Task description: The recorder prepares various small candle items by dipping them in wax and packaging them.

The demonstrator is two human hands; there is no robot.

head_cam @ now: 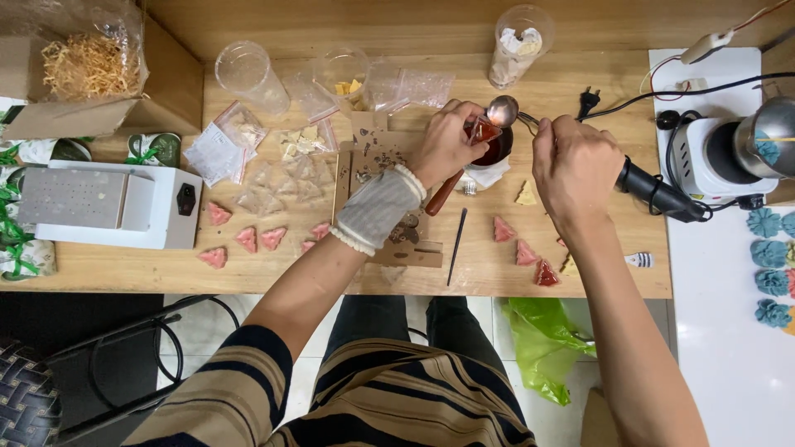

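Left hand [447, 142], white cuff at the wrist, fingers curled and pinching a small red triangular piece [483, 131] over a dark melting pot [495, 151] with a wooden handle. Right hand [575, 165] closed in a fist around a black-handled tool [654, 192], just right of the pot. We note a metal spoon [502, 109] just above the pinched piece, between the two hands. More red triangular pieces [523, 252] lie below the right hand; others [247, 239] sit well left of the left forearm, near a white box [108, 203]. A thin dark stick [456, 247] lies between the forearms
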